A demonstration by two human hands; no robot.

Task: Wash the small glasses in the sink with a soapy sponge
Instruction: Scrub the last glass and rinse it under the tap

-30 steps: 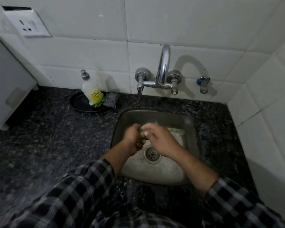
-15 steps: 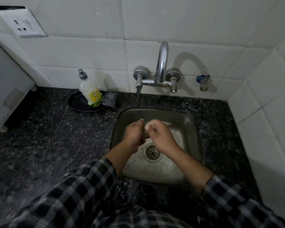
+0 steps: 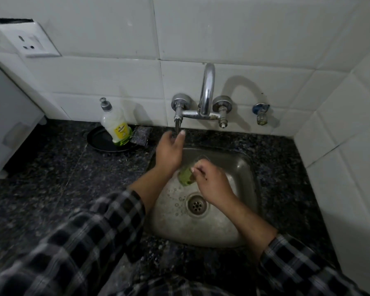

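My right hand (image 3: 213, 182) is low in the steel sink (image 3: 247, 167) and grips a green sponge (image 3: 185, 175) in curled fingers. A faint clear glass (image 3: 202, 158) shows just beyond those fingers; I cannot tell whether the hand holds it too. My left hand (image 3: 169, 151) is raised to the back left corner of the sink. Its thumb and forefinger curl around the lower end of the left tap lever (image 3: 177, 122). No water runs from the spout (image 3: 207, 88).
A dish soap bottle (image 3: 114, 124) stands on a black dish (image 3: 98, 139) on the dark granite counter, with a dark scrub pad (image 3: 141, 135) beside it. The drain (image 3: 196, 205) sits mid-sink. A white appliance (image 3: 6, 116) stands at the left; tiled walls close the back and right.
My left hand has left the sponge and glass and gone up to the left tap lever. My right hand stayed in the sink with the sponge and moved slightly right.
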